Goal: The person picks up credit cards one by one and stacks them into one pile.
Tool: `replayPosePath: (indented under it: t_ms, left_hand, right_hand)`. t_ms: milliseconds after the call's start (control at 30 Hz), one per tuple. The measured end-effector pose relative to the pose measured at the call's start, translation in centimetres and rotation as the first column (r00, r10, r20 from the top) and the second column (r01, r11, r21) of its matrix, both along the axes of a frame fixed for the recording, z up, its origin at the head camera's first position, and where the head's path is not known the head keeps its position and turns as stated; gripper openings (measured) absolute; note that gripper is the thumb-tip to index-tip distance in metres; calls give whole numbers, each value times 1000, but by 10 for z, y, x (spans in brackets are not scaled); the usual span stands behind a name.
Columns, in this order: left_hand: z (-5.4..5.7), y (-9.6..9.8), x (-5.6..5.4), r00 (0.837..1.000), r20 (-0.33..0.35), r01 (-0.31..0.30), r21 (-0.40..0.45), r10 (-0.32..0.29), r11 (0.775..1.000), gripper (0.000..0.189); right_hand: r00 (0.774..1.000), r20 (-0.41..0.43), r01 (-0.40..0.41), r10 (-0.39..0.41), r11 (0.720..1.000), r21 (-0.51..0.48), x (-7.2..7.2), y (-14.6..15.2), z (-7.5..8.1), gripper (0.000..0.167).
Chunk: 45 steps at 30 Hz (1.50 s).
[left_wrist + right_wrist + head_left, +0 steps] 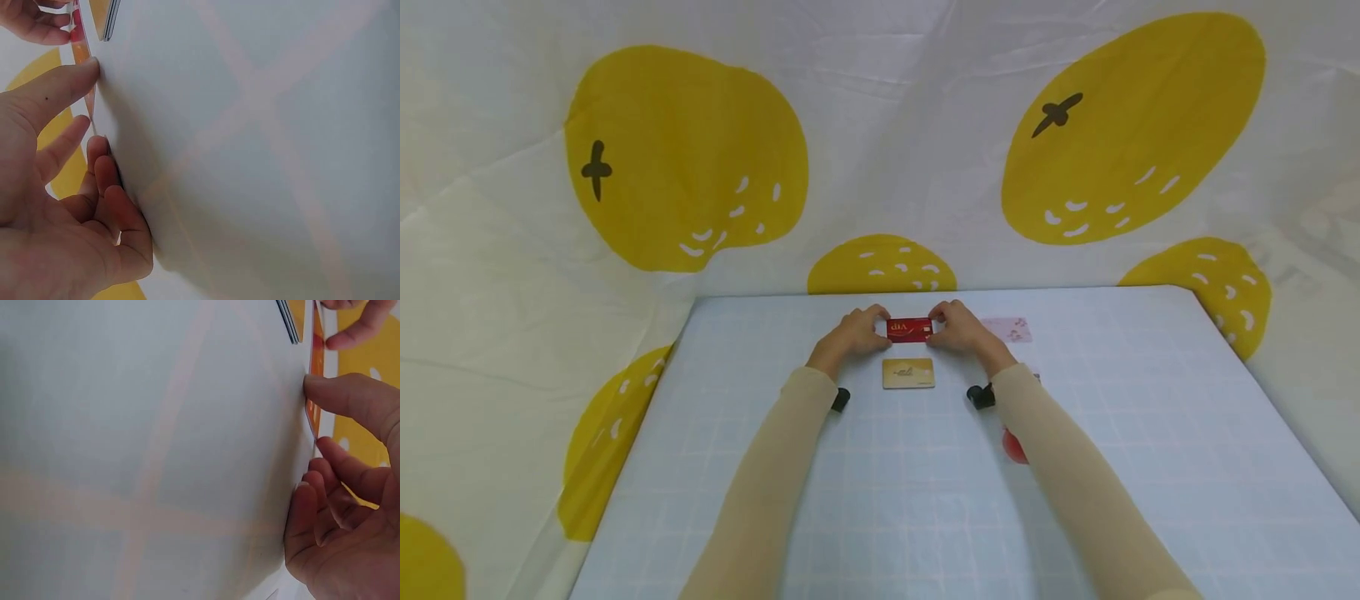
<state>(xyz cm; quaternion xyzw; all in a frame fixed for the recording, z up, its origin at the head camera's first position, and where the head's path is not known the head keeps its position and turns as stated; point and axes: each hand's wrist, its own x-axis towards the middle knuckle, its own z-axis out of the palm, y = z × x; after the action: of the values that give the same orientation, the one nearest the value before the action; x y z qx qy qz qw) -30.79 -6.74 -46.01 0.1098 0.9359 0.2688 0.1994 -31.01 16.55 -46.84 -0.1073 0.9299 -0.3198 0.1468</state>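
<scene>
Head view, glossy red rectangular card (910,331), long axis left to right, lettering (898,327) upside down, left hand (853,333) and right hand (959,328) grips clamped on its short ends, grid-patterned counter (895,500).

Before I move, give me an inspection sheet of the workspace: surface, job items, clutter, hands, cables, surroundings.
Surface: pale blue table with a grid pattern.
Job items: red card, beyond a gold card that tops a small stack.
Clutter: pale pink patterned card; round red item, partly hidden by the right sleeve.
Hands: left hand and right hand pinch opposite ends of the red card.
Cables: nothing seen.
Surroundings: white cloth with yellow fruit prints.
</scene>
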Motion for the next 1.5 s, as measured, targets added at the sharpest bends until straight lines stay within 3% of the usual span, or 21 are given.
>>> replayPosePath:
  t_ms: [333, 633, 867, 1100, 1500]
  left_hand:
    - [0, 1, 2, 1000, 8, -24, 4, 24, 1000, 52]
    - [-1, 5, 3, 998, -69, 6, 75, 0, 997, 50]
    - [-4, 8, 5, 995, -79, -53, 116, 63, 992, 45]
    - [-11, 9, 5, 985, -87, -130, 175, 147, 976, 34]
    - [-11, 8, 8, 979, -93, -154, 231, 180, 961, 32]
  right_hand:
    - [1000, 13, 6, -6, 999, -41, 1, 1, -4, 51]
    - [997, 53, 53, -47, 991, -123, 3, 2, -6, 49]
    - [993, 87, 100, -84, 976, -194, 5, 3, -7, 37]
    - [990, 43, 140, -133, 963, -229, 11, 3, -6, 29]
    - [980, 45, 198, -193, 943, -268, 12, 2, -8, 25]
